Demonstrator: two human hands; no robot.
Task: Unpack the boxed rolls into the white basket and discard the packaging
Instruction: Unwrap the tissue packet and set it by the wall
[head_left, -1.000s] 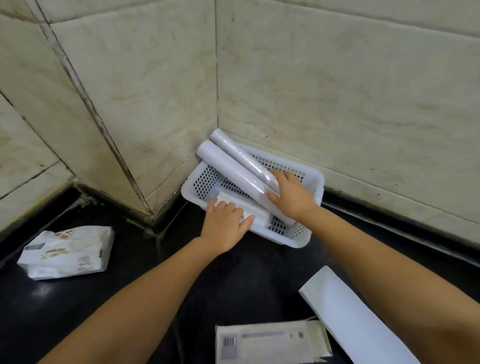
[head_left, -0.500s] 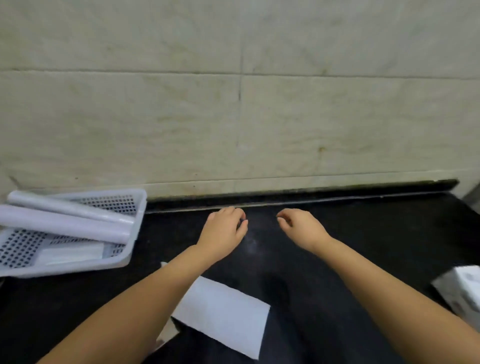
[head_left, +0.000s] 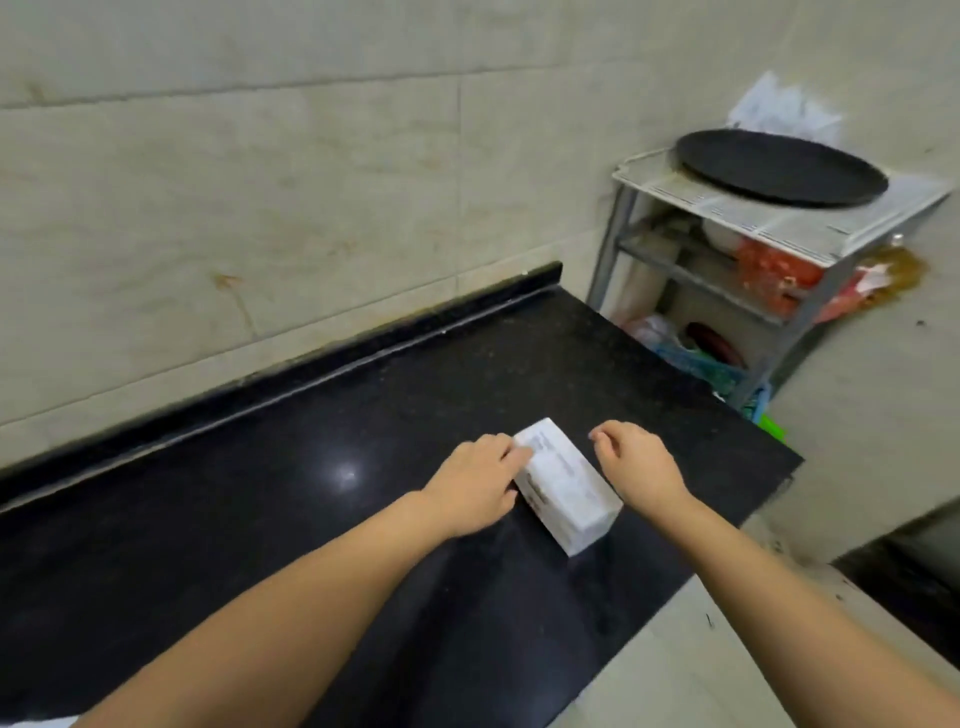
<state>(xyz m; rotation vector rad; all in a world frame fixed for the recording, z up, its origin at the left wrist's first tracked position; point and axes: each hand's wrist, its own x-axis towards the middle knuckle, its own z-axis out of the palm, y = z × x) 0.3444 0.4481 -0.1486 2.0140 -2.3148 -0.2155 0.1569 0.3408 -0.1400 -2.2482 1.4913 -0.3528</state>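
Observation:
A white printed box (head_left: 569, 491) lies on the black counter (head_left: 311, 467), near its right end. My left hand (head_left: 475, 488) rests against the box's left side, fingertips touching its far corner. My right hand (head_left: 639, 465) hovers just right of the box with its fingers curled and apart, not gripping it. The white basket and the rolls are out of view.
A tiled wall runs behind the counter. Past the counter's right end stands a metal rack (head_left: 769, 244) with a round black tray (head_left: 779, 166) on top and red and blue items on its lower shelves. The counter edge drops to a light floor (head_left: 701, 649) at the right.
The view has swung right, away from the basket with its rolls. Both hands left the basket and came to a white box at the counter's right end; the left hand now touches it.

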